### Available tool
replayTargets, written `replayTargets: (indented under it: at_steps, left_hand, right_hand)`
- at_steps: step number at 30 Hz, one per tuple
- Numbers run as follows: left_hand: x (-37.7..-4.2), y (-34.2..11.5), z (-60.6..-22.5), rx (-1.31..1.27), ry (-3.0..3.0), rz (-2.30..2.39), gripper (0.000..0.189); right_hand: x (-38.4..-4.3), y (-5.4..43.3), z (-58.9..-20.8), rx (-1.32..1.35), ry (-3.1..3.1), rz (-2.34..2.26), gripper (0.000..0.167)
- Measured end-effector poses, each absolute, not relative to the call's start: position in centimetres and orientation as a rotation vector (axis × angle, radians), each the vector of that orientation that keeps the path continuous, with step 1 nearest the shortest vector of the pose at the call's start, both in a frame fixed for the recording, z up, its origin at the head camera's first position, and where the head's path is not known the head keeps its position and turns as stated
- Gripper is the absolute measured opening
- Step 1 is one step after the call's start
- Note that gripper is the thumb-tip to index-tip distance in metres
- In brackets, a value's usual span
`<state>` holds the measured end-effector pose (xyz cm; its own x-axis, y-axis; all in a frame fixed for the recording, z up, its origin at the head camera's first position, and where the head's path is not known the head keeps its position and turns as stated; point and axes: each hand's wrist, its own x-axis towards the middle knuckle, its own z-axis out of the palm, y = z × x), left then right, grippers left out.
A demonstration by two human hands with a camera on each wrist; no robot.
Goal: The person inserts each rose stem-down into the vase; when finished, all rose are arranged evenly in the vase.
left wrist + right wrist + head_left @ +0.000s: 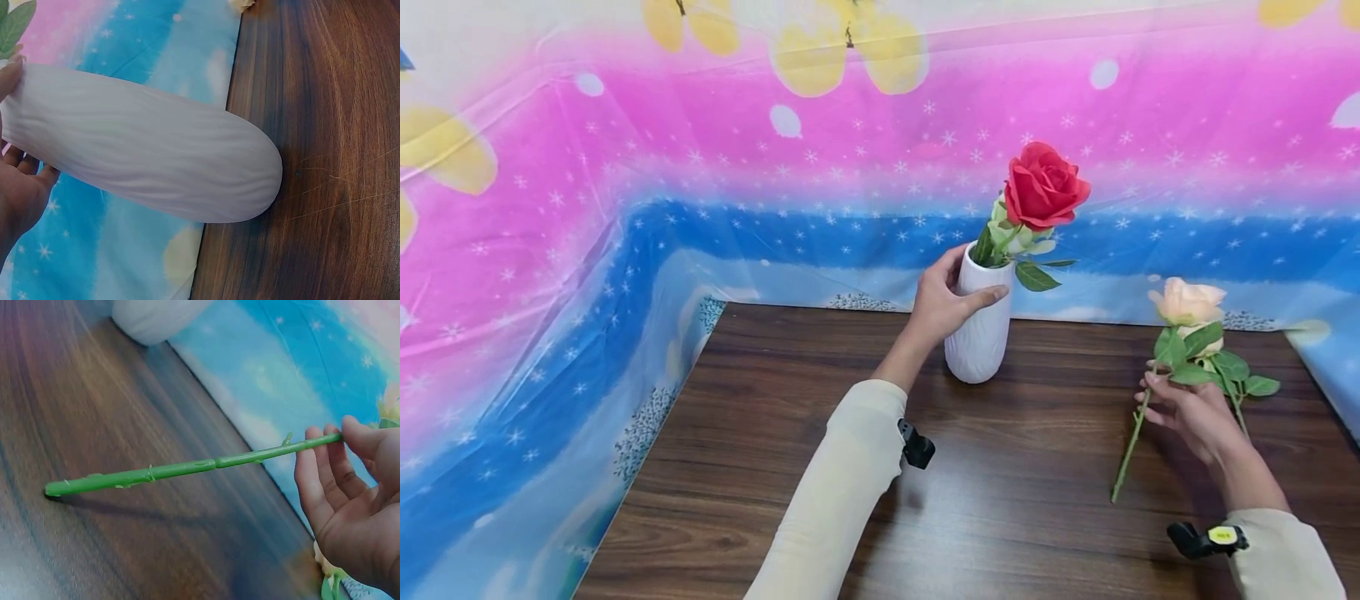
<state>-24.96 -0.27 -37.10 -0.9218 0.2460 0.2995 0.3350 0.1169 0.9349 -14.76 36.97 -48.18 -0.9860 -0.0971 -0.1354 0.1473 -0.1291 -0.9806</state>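
Observation:
My left hand (942, 293) grips a white ribbed vase (979, 342) near its rim, thumb across the front. The vase stands upright near the table's back edge; its ribbed side (150, 144) fills much of the left wrist view. A red rose (1045, 187) with green leaves stands in it, leaning right. On the right, my right hand (1206, 421) pinches the green stem (187, 467) of a peach rose (1187, 300), bloom up. The stem's cut end points down toward the tabletop. Behind that hand is a second peach rose (1238, 408), partly hidden.
The dark wood table (760, 433) ends at a back edge just behind the vase. A pink and blue patterned cloth (737, 167) hangs behind and to the left. Black wrist cameras (916, 444) sit on both sleeves.

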Motion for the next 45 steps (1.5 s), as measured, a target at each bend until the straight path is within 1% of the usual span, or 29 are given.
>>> replayTargets:
  at_steps: [4,11,18,27,30,37,41,45]
  left_hand:
    - [-25.0,-0.3,-37.1,-0.597,-2.295,-1.955,0.072]
    - [-25.3,-0.3,-37.3,-0.601,-2.285,-1.970,0.072]
    - [-25.2,-0.3,-37.2,-0.600,-2.297,-1.966,0.072]
    - [-24.9,-0.3,-37.1,-0.592,-2.291,-1.977,0.072]
    - [-24.8,-0.3,-37.1,-0.592,-2.287,-1.981,0.071]
    - [-24.8,-0.3,-37.1,-0.586,-2.278,-1.991,0.071]
    - [-24.8,-0.3,-37.2,-0.592,-2.290,-1.982,0.072]
    - [-24.8,-0.3,-37.2,-0.591,-2.294,-1.977,0.073]
  right_hand:
    - [-15.1,36.3,-47.3,0.006,1.942,-2.322,0.018]
    - [-15.2,34.7,-45.8,-0.177,1.853,-2.441,0.025]
    - [-14.7,32.4,-43.4,-0.305,1.789,-2.608,0.023]
    - [-14.6,30.6,-41.2,-0.400,1.932,-2.592,0.021]
    - [-14.8,29.9,-40.5,-0.472,1.860,-2.654,0.021]
    - [-15.8,28.3,-37.8,-0.532,1.555,-2.881,0.018]
    - [-16.3,27.6,-36.3,-0.623,1.430,-2.954,0.021]
    - [-16.6,27.0,-34.8,-0.675,1.353,-2.996,0.019]
